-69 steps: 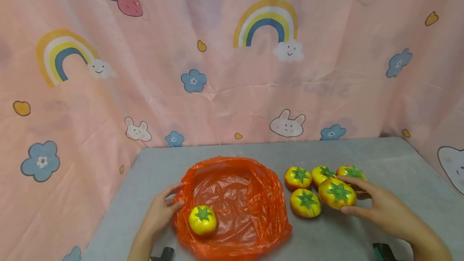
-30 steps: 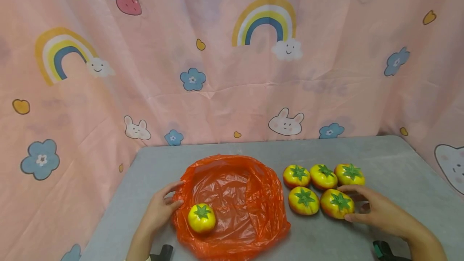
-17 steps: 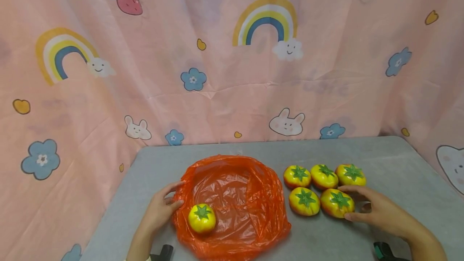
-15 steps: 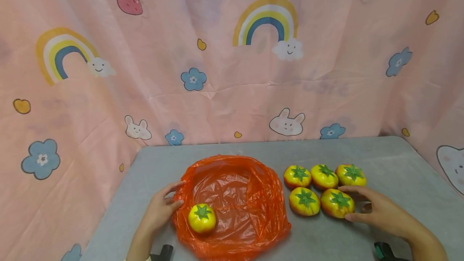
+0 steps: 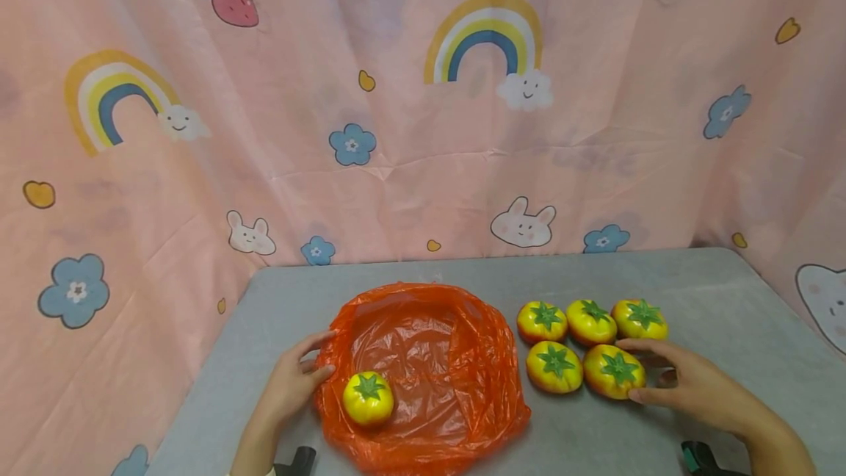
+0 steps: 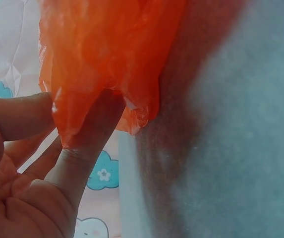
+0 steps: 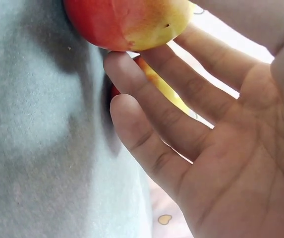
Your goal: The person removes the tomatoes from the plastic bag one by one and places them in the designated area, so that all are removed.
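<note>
My left hand pinches the rim of an orange plastic bag at its left side. In the left wrist view the thin bag film hangs between the thumb and fingers. The bag lies spread open, with a yellow tomato near its lower left. To the right, my right hand holds a yellow-red tomato between thumb and fingers, at the right end of the front row. In the right wrist view this tomato's red side touches the fingertips. Its underside seems to rest on the table.
Several more tomatoes stand close by: one in front row left and a back row including a middle tomato. Beneath is a grey table, backed by a pink patterned curtain. Dark wrist-mounted parts show at the bottom edge.
The tomato in my right hand has come down from above the others into the front row, beside its neighbour. Over the last second both hands have stayed almost still.
</note>
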`<state>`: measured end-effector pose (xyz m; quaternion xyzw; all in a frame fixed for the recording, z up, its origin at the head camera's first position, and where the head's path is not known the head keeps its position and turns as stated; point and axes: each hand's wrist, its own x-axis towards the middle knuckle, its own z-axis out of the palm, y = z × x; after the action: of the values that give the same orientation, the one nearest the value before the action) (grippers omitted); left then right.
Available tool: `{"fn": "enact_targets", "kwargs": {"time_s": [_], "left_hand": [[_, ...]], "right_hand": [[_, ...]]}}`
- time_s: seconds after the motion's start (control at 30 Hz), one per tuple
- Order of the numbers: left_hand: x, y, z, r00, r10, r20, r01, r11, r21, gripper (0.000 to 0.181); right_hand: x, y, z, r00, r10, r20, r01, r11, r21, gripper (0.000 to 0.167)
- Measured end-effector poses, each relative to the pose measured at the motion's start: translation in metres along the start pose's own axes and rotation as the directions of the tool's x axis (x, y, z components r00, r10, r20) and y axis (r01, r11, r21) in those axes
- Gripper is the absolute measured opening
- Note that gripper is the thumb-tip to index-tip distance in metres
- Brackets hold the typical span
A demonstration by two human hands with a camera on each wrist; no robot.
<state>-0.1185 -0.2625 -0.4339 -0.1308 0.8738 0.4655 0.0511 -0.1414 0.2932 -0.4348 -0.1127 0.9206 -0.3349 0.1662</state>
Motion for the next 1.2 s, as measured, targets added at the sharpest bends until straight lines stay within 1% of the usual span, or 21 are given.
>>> {"fn": "enact_targets", "kwargs": {"time_s": [0.13, 0.27, 0.37, 0.43, 0.6, 0.67, 0.73, 0.83, 0.93, 1.07, 1.2], "left_hand": [[0.000, 0.000, 0.000, 1.000, 0.016, 0.006, -0.016, 1.000, 0.005, 0.054], [0.001, 0.000, 0.000, 1.000, 0.028, 0.012, -0.028, 1.000, 0.003, 0.054], [0.001, 0.000, 0.001, 1.000, 0.015, 0.009, -0.015, 1.000, -0.001, 0.055], [0.001, 0.001, 0.002, 1.000, 0.007, 0.007, -0.007, 1.000, 0.000, 0.056], [0.002, 0.001, 0.003, 1.000, 0.004, 0.006, -0.004, 1.000, 0.001, 0.056], [0.003, 0.000, 0.002, 1.000, 0.002, 0.008, -0.002, 1.000, -0.004, 0.056], [0.003, 0.001, 0.002, 1.000, -0.004, 0.008, 0.004, 1.000, -0.006, 0.056], [0.002, 0.000, 0.001, 1.000, -0.016, 0.008, 0.016, 1.000, -0.001, 0.056], [0.001, -0.001, 0.000, 1.000, -0.024, 0.009, 0.024, 1.000, 0.013, 0.056], [0.001, -0.002, -0.001, 1.000, -0.023, 0.007, 0.023, 1.000, 0.012, 0.056], [0.001, 0.000, -0.001, 1.000, -0.009, 0.005, 0.009, 1.000, 0.000, 0.056]], "right_hand": [[0.001, 0.000, 0.000, 1.000, 0.016, -0.011, -0.016, 1.000, -0.026, 0.071], [0.002, 0.001, 0.000, 1.000, 0.023, -0.016, -0.024, 0.999, -0.032, 0.071], [0.002, 0.002, 0.000, 0.999, 0.027, -0.023, -0.028, 0.999, -0.040, 0.072], [0.001, 0.003, 0.000, 1.000, 0.013, -0.019, -0.014, 0.999, -0.036, 0.071], [0.000, 0.003, -0.002, 1.000, 0.017, -0.011, -0.017, 1.000, -0.020, 0.071], [-0.002, 0.001, -0.004, 0.999, 0.020, -0.027, -0.020, 0.999, -0.029, 0.072], [-0.003, -0.003, -0.005, 0.998, 0.012, -0.059, -0.015, 0.999, -0.052, 0.074], [-0.006, -0.016, -0.007, 0.993, -0.017, -0.114, 0.008, 0.997, -0.077, 0.074], [-0.009, -0.038, -0.008, 0.987, -0.051, -0.152, 0.038, 0.995, -0.090, 0.072], [-0.007, -0.075, -0.007, 0.981, -0.100, -0.165, 0.087, 0.992, -0.088, 0.069], [0.004, -0.112, 0.005, 0.968, -0.196, -0.157, 0.191, 0.981, -0.044, 0.063]]}}
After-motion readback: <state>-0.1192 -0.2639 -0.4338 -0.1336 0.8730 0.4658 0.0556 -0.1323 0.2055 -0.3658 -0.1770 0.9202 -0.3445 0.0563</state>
